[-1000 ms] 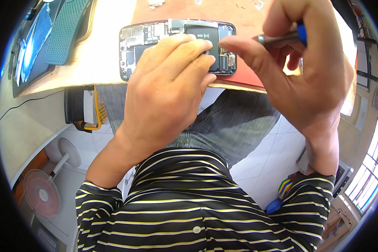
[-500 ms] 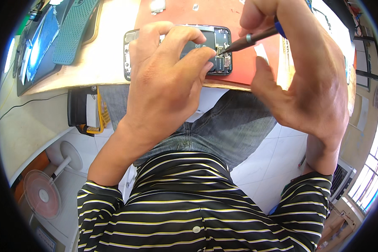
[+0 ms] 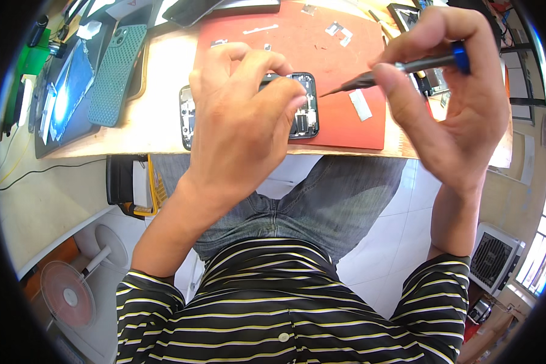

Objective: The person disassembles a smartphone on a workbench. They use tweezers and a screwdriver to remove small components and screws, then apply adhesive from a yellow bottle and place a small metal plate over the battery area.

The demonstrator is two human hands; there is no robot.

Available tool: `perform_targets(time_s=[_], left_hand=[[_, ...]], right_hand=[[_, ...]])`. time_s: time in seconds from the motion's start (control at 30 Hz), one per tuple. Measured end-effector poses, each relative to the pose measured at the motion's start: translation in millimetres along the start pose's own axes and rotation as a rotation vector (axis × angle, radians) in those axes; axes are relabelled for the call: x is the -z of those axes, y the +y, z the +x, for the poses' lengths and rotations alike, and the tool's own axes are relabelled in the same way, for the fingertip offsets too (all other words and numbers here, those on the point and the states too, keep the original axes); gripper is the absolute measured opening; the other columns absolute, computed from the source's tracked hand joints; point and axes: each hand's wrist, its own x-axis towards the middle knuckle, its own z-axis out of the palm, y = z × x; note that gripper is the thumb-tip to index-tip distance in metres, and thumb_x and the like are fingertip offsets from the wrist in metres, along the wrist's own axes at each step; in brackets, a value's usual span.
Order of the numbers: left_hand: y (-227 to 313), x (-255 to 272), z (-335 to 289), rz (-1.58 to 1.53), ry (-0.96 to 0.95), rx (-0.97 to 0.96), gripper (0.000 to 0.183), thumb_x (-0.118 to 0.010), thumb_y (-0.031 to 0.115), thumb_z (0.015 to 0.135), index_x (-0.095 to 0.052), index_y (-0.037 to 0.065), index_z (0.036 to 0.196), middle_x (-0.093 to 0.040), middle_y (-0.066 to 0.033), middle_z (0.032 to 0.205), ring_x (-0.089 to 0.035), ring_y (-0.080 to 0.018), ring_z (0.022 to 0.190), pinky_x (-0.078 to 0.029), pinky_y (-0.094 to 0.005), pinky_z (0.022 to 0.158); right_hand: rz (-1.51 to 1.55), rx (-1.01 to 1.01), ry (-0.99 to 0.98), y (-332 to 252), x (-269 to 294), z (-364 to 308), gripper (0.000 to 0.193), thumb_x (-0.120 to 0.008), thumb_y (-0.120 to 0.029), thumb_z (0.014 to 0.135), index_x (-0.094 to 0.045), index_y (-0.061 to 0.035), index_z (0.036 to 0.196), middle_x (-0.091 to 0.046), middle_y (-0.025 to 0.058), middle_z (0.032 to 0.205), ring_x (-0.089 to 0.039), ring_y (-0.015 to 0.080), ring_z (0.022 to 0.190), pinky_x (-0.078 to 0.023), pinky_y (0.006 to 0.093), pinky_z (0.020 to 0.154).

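An opened smartphone (image 3: 309,112) lies on the front of the table with its inner parts exposed, partly on a red mat (image 3: 346,136). My left hand (image 3: 233,121) is over it and hides its middle. The thumb and forefinger are pressed together above the phone's right part; whatever is between them is hidden. In my right hand (image 3: 458,115) is a screwdriver (image 3: 362,81) with a dark shaft and blue end, gripped between thumb and fingers. Its tip points left and stands apart from the phone's right edge.
A white strip (image 3: 360,105) and small metal plates (image 3: 340,33) lie on the mat. At the left are a green perforated phone case (image 3: 116,76) and a shiny blue sheet (image 3: 73,91). Tools and parts crowd the far right. A fan (image 3: 68,294) stands on the floor, lower left.
My right hand has drawn the screwdriver's tip away from the phone, to the right. My left hand stays over the phone. The view has shifted, showing more of the far table.
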Motion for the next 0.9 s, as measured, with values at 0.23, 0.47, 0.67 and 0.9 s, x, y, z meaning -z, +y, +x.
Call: perform_targets(time_s=[0.23,0.47,0.67,0.9], left_hand=[[-26.1,-17.0,39.8,0.282,-0.103,-0.108,0.011,-0.082,0.014,0.083,-0.081,0.012,0.094,-0.069,-0.0007,0.108,-0.057,-0.0285,0.115,-0.042,-0.0461,0.094],[-31.8,-26.2,51.4,0.257,-0.088,-0.162,0.007,-0.078,0.011,0.081,-0.082,0.007,0.085,-0.070,-0.0065,0.100,-0.060,-0.0295,0.110,-0.044,-0.0473,0.095],[-36.5,-20.0,47.7,0.263,-0.139,-0.146,0.016,-0.079,0.014,0.088,-0.082,0.010,0.104,-0.069,-0.0020,0.107,-0.058,-0.0261,0.113,-0.042,-0.0439,0.097],[11.6,16.6,10.9,0.091,-0.014,-0.124,0.027,-0.081,0.009,0.083,-0.079,0.008,0.110,-0.069,-0.0076,0.110,-0.061,-0.0328,0.104,-0.047,-0.0453,0.090]], right_hand=[[-0.069,-0.657,-0.159,15.2,24.9,-18.0,0.066,-0.066,0.005,0.086,-0.052,-0.0143,0.147,-0.066,0.0026,0.091,-0.062,0.0070,0.062,-0.051,0.0240,0.063],[-0.079,-0.623,-0.249,33.2,1.2,-46.4,0.064,-0.076,-0.001,0.087,-0.053,-0.0096,0.145,-0.062,0.0033,0.069,-0.061,0.0118,0.060,-0.049,0.0280,0.061],[-0.118,-0.667,-0.139,39.7,-22.3,-53.8,0.045,-0.082,-0.009,0.088,-0.061,-0.0063,0.128,-0.071,0.0045,0.075,-0.064,0.0127,0.063,-0.049,0.0304,0.062],[-0.268,-0.850,-0.115,57.1,-5.0,-56.5,0.021,-0.081,-0.019,0.091,-0.075,-0.0001,0.089,-0.071,0.0065,0.071,-0.062,0.0127,0.062,-0.048,0.0304,0.060]])
